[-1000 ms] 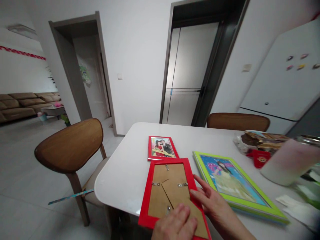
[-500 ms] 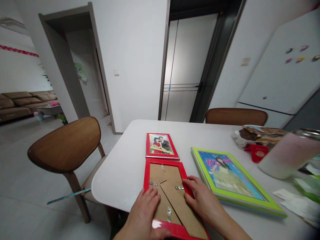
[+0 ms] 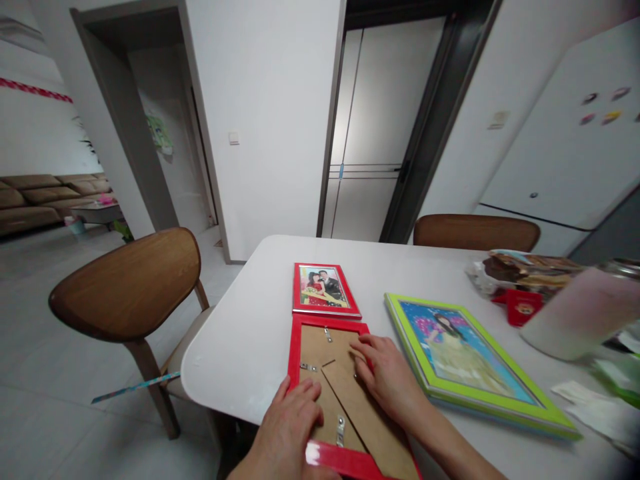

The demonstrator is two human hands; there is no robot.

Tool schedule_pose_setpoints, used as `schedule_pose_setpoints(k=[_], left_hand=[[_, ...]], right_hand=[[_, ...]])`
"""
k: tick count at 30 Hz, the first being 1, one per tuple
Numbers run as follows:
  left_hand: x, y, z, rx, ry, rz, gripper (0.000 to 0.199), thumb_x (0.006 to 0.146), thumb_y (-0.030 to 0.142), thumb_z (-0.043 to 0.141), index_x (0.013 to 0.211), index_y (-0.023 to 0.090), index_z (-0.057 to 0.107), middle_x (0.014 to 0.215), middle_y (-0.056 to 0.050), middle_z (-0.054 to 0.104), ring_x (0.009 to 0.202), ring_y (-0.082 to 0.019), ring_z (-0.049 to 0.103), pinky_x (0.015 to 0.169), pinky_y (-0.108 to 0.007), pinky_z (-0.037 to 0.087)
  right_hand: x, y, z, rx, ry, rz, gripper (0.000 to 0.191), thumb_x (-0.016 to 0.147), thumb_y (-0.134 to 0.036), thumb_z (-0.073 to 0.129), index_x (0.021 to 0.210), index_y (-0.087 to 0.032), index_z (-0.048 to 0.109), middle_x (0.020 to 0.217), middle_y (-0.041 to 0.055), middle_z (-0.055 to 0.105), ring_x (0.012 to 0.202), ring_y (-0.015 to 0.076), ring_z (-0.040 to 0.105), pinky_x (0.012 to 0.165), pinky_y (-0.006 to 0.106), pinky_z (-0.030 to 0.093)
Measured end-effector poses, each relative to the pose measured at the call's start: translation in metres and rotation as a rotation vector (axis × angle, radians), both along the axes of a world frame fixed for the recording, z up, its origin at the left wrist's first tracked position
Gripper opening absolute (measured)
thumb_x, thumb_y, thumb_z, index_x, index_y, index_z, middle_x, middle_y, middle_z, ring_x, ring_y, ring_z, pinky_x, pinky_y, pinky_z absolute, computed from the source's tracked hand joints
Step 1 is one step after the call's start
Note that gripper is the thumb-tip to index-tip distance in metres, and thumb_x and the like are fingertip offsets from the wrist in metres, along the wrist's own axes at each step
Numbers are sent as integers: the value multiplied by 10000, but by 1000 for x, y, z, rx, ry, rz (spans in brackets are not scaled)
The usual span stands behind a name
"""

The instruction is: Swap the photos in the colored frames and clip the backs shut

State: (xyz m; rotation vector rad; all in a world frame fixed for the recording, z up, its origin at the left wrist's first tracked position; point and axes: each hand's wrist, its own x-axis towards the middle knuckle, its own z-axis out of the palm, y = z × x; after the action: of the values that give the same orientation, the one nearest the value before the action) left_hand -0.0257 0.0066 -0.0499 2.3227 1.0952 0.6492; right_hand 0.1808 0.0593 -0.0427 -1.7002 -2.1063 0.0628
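Observation:
A red picture frame (image 3: 296, 347) lies face down at the table's near edge, its brown backing board (image 3: 345, 393) and flat stand leg facing up. Small metal clips (image 3: 341, 432) sit around the board. My left hand (image 3: 295, 423) grips the frame's lower left side, fingers over the rim and thumb at the bottom edge. My right hand (image 3: 393, 380) is closed at the right side, its fingertips bent onto the board over the right-hand clip, which is mostly covered. Just beyond lies a smaller red frame (image 3: 327, 289) with a couple's photo, face up.
A green picture frame (image 3: 480, 360) lies face up to the right. Past it are a pinkish-white bottle (image 3: 575, 317), a red packet (image 3: 524, 308), a plastic-wrapped package (image 3: 530, 270) and tissue (image 3: 585, 403). Wooden chairs stand left (image 3: 130, 287) and behind the table (image 3: 475, 232).
My right hand has shifted up and inward from the frame's right rim, and its fingers now cover the right clip. My left hand stays on the frame. The view has moved slightly.

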Motion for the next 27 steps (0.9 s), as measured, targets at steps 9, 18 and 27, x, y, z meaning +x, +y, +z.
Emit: schedule_pose_setpoints(k=[9, 18, 27], left_hand=[[-1, 1, 5, -43, 27, -14, 503, 463, 471, 726, 834, 173, 563, 1202, -159, 472, 1134, -303, 392, 974, -489, 202], [1, 1, 4, -40, 48, -2, 502, 445, 413, 753, 832, 152, 568, 1186, -150, 492, 1129, -293, 398, 976, -472, 212], [0, 0, -1, -6, 64, -8, 469, 475, 462, 722, 798, 163, 559, 1180, -138, 500, 1113, -282, 418, 966, -480, 236]], right_hand=[[-38, 40, -6, -13, -15, -3, 267, 776, -237, 418, 934, -184, 626, 841, 86, 567, 801, 201, 472, 690, 289, 352], [-55, 10, 0, -56, 68, 214, 183, 750, -303, 486, 801, -211, 635, 884, 50, 553, 834, 170, 475, 720, 267, 348], [-55, 4, 13, -162, 174, 271, 181, 727, -185, 459, 817, -174, 615, 884, 65, 558, 854, 169, 489, 766, 287, 375]])
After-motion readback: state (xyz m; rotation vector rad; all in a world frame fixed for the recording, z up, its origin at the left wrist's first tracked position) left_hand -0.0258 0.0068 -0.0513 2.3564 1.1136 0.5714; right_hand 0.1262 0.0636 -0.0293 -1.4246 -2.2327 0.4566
